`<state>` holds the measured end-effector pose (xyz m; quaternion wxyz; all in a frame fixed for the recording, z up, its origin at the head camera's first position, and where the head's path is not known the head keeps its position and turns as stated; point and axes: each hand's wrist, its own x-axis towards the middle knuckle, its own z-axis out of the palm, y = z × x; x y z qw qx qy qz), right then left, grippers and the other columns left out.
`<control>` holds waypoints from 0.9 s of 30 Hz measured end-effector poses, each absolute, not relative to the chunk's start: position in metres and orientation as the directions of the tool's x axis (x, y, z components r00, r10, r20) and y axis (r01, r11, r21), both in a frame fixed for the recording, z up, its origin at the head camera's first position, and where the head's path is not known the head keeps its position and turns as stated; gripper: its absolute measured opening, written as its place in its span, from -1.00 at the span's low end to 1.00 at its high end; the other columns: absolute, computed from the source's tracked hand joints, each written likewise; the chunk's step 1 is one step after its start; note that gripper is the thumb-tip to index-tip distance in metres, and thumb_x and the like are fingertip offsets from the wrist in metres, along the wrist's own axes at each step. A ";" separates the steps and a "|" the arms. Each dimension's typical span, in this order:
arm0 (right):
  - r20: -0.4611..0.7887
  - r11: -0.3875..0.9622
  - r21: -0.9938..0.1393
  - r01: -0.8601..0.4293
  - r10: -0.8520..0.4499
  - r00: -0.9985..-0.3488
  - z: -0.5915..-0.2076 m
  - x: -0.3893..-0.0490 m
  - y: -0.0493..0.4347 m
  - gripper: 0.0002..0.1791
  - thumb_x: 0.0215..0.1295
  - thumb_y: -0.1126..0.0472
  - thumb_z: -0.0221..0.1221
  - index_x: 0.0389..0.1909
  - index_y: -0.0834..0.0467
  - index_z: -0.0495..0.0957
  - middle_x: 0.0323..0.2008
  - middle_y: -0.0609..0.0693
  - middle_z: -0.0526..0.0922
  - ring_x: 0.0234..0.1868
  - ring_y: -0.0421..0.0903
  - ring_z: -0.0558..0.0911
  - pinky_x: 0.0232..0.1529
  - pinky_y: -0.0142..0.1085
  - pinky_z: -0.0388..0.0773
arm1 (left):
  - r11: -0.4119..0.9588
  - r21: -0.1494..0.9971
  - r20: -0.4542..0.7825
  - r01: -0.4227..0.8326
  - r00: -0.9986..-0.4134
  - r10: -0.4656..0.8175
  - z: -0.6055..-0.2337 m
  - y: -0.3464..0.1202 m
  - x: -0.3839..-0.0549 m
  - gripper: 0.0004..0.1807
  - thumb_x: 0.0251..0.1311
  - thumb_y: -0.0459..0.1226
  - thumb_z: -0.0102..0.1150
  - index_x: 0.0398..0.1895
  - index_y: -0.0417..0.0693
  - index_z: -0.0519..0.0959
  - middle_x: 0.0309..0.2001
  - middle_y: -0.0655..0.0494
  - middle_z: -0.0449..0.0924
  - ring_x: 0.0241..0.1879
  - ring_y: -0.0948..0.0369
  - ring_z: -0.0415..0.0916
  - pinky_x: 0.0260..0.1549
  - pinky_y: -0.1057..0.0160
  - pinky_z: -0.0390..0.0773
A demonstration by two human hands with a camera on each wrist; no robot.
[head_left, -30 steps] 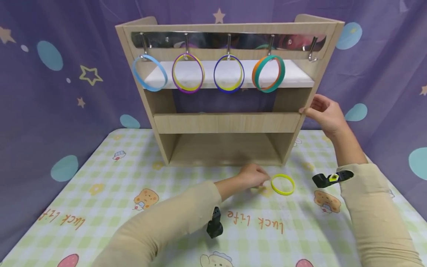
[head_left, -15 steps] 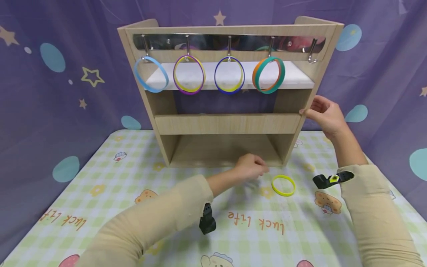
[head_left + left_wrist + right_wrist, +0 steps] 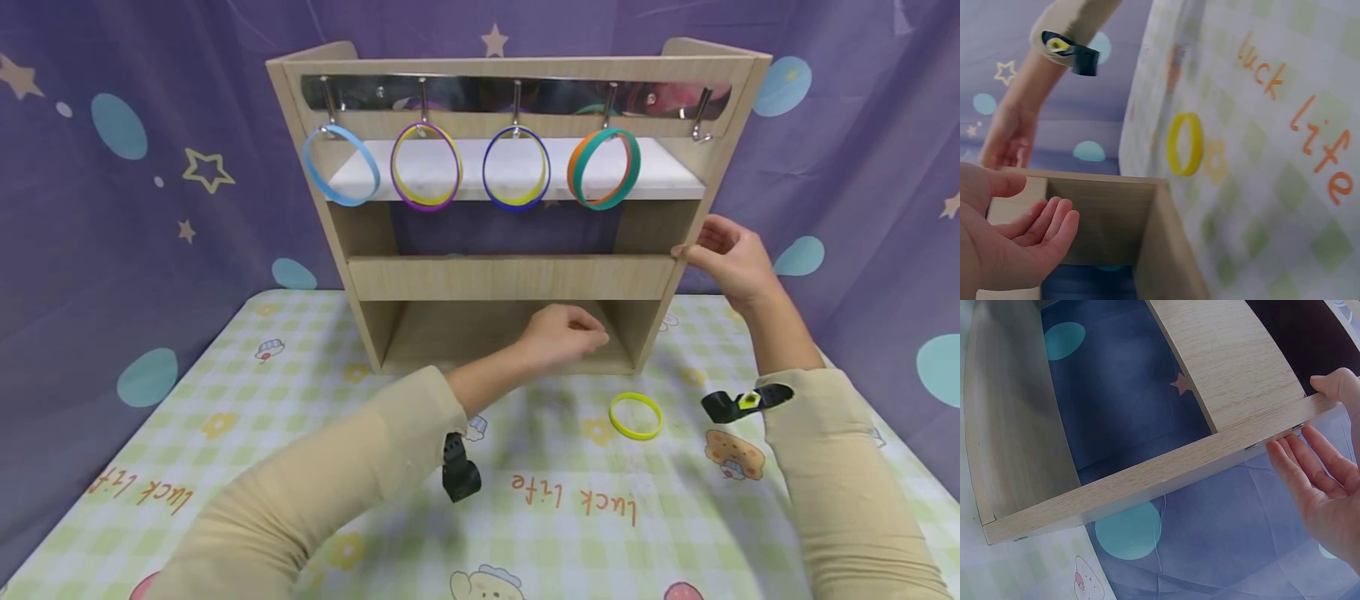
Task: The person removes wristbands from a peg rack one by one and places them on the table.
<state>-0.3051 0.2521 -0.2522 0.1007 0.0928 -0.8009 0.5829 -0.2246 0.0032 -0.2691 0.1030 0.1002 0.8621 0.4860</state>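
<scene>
My left hand is raised in front of the lower compartment of a wooden shelf rack. In the left wrist view, its fingers are loosely bent, the thumb stands apart, and nothing is in it. My right hand holds the rack's right side panel, thumb on the front edge and fingertips against the outer face. A yellow silicone wristband lies on the table, below and right of my left hand. Other wristbands hang from hooks: light blue, purple with yellow, dark blue with yellow, teal with orange.
The rightmost hook on the metal strip has no band on it. A white shelf sits behind the hanging bands. A checked cloth covers the table, and a purple curtain surrounds its back and sides.
My left hand has lifted off the table and moved up and away from the yellow wristband, which has stayed put. The right hand keeps its hold on the side panel.
</scene>
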 end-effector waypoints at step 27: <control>0.264 0.253 -0.930 -0.267 -0.044 -0.963 -0.252 -0.306 0.252 -0.63 0.19 0.29 0.26 0.00 -0.05 0.49 -0.31 -0.42 0.60 -0.22 -0.43 0.55 -0.27 -0.66 0.55 | 0.178 0.966 0.152 0.189 -0.967 0.205 -0.205 0.004 -0.223 -0.74 0.28 -0.29 0.16 -0.03 -0.26 0.57 -0.06 -0.15 0.69 -0.04 0.01 0.65 -0.21 0.40 0.70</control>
